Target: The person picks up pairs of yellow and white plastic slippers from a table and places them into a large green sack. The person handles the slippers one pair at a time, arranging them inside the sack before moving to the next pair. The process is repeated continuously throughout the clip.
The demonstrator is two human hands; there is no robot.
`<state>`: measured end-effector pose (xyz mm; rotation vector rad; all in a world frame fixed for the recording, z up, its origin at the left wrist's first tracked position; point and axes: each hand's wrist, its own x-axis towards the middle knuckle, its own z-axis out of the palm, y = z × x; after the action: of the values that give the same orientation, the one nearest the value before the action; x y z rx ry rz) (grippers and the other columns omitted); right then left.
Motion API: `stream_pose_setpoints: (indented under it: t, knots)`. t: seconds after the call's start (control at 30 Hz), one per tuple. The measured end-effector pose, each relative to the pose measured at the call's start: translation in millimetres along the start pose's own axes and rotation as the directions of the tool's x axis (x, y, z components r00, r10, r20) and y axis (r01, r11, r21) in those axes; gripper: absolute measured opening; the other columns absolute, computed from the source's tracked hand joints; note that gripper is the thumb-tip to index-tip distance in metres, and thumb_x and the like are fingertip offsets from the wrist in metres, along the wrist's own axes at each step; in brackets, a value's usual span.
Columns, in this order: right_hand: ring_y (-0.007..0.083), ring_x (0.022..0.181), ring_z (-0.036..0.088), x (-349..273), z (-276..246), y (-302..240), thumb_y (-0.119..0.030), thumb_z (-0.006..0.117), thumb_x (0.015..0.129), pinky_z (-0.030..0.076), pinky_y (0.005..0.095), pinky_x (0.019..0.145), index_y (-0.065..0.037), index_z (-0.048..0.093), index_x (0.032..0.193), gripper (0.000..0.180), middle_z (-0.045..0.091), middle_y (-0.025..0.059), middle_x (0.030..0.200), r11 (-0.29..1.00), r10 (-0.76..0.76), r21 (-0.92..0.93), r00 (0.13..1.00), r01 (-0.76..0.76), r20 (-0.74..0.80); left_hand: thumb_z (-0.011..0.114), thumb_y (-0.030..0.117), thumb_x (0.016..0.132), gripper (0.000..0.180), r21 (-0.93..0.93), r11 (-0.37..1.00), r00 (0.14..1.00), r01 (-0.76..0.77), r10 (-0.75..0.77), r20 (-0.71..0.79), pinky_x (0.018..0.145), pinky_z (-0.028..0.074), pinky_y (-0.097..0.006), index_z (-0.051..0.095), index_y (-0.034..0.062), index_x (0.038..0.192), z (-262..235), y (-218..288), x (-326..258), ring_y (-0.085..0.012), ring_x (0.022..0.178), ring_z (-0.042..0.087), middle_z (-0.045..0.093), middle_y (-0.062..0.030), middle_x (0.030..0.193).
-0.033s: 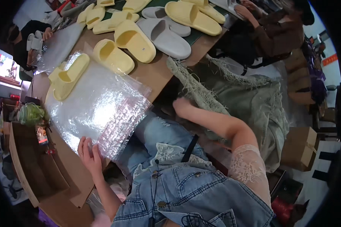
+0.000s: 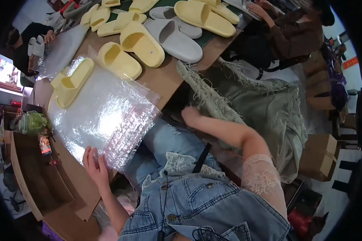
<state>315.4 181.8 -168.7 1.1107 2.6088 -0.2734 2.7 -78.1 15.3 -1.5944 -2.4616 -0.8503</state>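
Observation:
My left hand rests with its fingers extended on the near edge of a pile of clear plastic bags. The bags lie flat on the table and have a shiny, pinkish strip along one side. Two yellow slippers sit on the far left part of the pile. My right hand is low beside the table edge, near the frayed rim of a green woven sack. Its fingers are curled away and hidden, so whatever they may hold cannot be seen.
More yellow slippers and grey slippers cover the far part of the table. An open cardboard box stands at left, a green jar behind it. Two people work at far left and far right. Another carton stands right.
My right hand and forearm have shifted very slightly to the left. My left hand stays on the bags, and the slippers lie as before.

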Motion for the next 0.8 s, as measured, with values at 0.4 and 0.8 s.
stream_pose_setpoints:
  t: [0.4,0.8]
  knots:
    - [0.0370,0.096,0.061,14,209,42,-0.036,0.062,0.080,0.049,0.0440,0.082,-0.008,0.071,0.095,0.033,0.066,0.0181,0.100,0.849,0.281,0.360,0.908,-0.386,0.311,0.056,0.006,0.082,0.031,0.105,0.992,0.996,0.071,-0.077,0.049,0.099,0.040,-0.043,0.060,0.0012,0.113,2,-3,-9,-0.0356,0.118,0.051,0.053,-0.0192,0.128]
    - [0.0359,0.095,0.062,-50,181,136,-0.037,0.063,0.081,0.050,0.0438,0.083,-0.008,0.071,0.096,0.034,0.067,0.0178,0.100,0.699,0.513,0.296,0.746,-0.650,0.425,0.054,0.012,0.089,0.029,0.104,0.994,0.996,0.032,-0.040,0.076,0.099,0.040,-0.045,0.058,-0.0003,0.114,6,0,6,-0.0370,0.120,0.049,0.050,-0.0216,0.131]
